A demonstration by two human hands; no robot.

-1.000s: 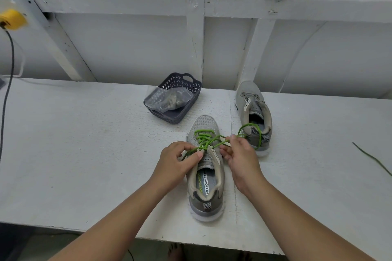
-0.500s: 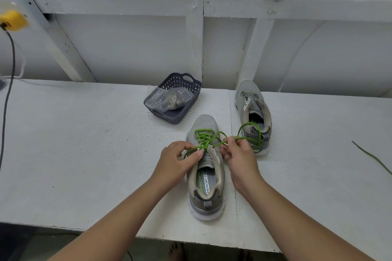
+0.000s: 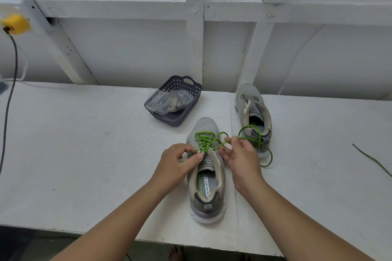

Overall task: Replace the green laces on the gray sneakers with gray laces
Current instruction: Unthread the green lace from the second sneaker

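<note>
Left hand [image 3: 177, 160] pinches the near sneaker's [image 3: 206, 178] tongue; right hand [image 3: 240, 155] pinches its green lace [image 3: 209, 141], looping right.

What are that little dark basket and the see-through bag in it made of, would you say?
The dark grey lattice basket looks like moulded plastic with a matt finish: its walls are pierced in a regular diamond pattern and a handle hole is cut into the rim. The clear bag seems to be thin glossy plastic film, crinkled and catching highlights.
</note>
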